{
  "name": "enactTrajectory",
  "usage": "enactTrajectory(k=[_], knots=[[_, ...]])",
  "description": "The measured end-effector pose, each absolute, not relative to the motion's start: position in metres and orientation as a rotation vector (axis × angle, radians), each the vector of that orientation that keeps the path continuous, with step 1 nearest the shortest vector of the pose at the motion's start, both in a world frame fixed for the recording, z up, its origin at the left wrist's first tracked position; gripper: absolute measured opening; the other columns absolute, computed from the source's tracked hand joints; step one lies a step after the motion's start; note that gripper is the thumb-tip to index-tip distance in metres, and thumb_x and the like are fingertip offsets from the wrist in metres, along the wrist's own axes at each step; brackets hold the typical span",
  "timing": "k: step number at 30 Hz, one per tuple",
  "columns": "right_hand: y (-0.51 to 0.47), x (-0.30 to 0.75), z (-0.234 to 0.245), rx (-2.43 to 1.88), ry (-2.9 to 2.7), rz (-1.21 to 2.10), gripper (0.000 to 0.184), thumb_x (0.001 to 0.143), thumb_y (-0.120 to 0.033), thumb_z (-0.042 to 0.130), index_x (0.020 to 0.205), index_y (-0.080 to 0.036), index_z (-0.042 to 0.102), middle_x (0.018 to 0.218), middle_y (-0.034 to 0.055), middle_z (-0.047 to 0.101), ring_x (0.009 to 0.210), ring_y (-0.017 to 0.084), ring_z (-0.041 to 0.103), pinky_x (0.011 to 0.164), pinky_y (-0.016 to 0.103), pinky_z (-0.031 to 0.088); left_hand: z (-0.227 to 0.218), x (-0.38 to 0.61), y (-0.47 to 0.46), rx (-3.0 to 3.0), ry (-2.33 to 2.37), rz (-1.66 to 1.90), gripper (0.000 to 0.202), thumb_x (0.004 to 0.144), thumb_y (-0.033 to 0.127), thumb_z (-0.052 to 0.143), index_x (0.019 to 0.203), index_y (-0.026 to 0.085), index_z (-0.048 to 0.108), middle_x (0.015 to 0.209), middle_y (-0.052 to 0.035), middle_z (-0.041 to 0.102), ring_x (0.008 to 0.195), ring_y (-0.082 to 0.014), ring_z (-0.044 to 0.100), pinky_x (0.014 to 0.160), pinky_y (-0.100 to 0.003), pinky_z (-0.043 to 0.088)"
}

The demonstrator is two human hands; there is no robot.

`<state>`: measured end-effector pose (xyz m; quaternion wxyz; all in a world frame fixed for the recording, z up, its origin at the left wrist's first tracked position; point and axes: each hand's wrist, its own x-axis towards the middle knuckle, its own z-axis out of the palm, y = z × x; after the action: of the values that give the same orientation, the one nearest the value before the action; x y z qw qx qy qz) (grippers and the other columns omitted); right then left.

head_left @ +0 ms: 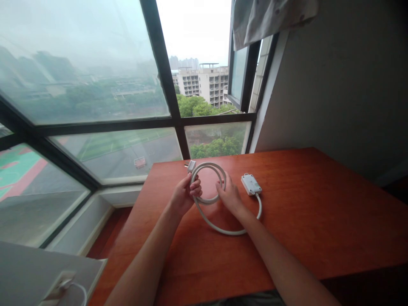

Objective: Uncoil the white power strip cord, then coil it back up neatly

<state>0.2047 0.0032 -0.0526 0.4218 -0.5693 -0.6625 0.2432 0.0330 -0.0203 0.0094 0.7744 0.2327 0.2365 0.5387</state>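
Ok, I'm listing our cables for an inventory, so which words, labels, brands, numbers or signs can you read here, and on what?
None can be read.
Plug: too small to make out any marking.
White block: too blurred.
Cable: no legible print.

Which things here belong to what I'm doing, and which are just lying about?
In use:
- white cord, coiled between left hand and right hand
- its plug
- attached white box

Just about:
- curtain
- wall socket with another cable
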Motion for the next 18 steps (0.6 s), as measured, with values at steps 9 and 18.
enactTrajectory(k=[9,18], knots=[[0.0028,0.2110,-0.0491,-1.478,-1.711,0.549,0.043,0.090,-0.026,0.043,0.128,-0.008,0.049,0.096,0.0148,0.071,0.084,0.025,0.068,0.070,0.031,0.049,0.0016,0.0323,-0.0173,0.499,0.588,1.183,0.023,0.095,0.028,0.044,0.090,0.011,0.059,0.061,0.0021,0.045,0.048,-0.0074,0.043,0.050,-0.020,0.039],[0.0012,0.2139,-0.0487,-1.446,-1.671,0.594,0.041,0.090,-0.022,0.042,0.130,-0.013,0.049,0.095,0.0125,0.072,0.089,0.025,0.068,0.078,0.032,0.051,-0.0009,0.0350,-0.0177,0.509,0.628,1.193,0.023,0.094,0.029,0.045,0.089,0.012,0.059,0.063,-0.0010,0.051,0.052,-0.0100,0.050,0.052,-0.021,0.044]])
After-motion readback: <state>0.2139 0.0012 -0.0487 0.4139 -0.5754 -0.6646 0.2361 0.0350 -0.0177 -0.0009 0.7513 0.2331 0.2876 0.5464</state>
